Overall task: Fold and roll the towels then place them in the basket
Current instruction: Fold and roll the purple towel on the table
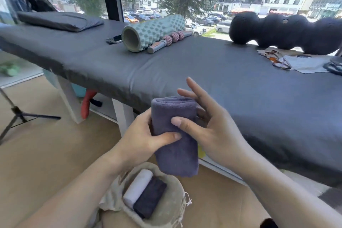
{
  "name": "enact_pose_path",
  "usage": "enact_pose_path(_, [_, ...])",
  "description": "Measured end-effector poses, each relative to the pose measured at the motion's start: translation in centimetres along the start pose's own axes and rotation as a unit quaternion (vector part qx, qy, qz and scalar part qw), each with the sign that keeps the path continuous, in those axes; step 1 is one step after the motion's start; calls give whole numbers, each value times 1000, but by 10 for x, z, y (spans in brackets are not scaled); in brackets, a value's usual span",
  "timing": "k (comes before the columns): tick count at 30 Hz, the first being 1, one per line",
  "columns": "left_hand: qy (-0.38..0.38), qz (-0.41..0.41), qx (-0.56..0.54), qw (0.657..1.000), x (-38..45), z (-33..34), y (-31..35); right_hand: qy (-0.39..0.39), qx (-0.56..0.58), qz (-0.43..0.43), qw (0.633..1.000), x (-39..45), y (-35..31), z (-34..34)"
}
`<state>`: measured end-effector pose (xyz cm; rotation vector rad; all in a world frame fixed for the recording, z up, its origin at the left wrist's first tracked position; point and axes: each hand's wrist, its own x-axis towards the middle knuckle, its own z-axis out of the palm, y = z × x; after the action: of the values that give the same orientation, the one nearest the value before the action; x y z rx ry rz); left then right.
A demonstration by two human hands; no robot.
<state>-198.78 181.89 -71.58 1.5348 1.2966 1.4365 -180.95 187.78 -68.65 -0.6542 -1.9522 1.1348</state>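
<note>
— Holding what, and where?
— I have the rolled purple towel (175,135) in the air above the basket (172,207), in front of the massage table (240,83). My left hand (140,135) wraps it, thumb curled across the front. My right hand (209,126) presses its thumb on the roll, the other fingers spread apart.
— Basket contents?
— A white rolled towel (137,187) and a dark rolled towel (149,198), touching side by side.
— On the table?
— A foam roller (153,32) and a massage stick (166,41).
</note>
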Motion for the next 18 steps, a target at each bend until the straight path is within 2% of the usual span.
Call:
enact_pose_path(6, [2,-105,-35,994,-28,-49,-40,-121,-59,138,981,15,26,56])
enact_pose_path(10, [36,-169,-14,985,-36,-69,-64,-158,-102,189,964,26,47,84])
enact_pose_path(16, [-24,-252,-24,967,-44,-91,-94,-226,-15,258,939,36,79,110])
enact_pose_path(18, [-31,-270,-22,962,-44,-93,-106,-227,0,272,935,37,90,116])
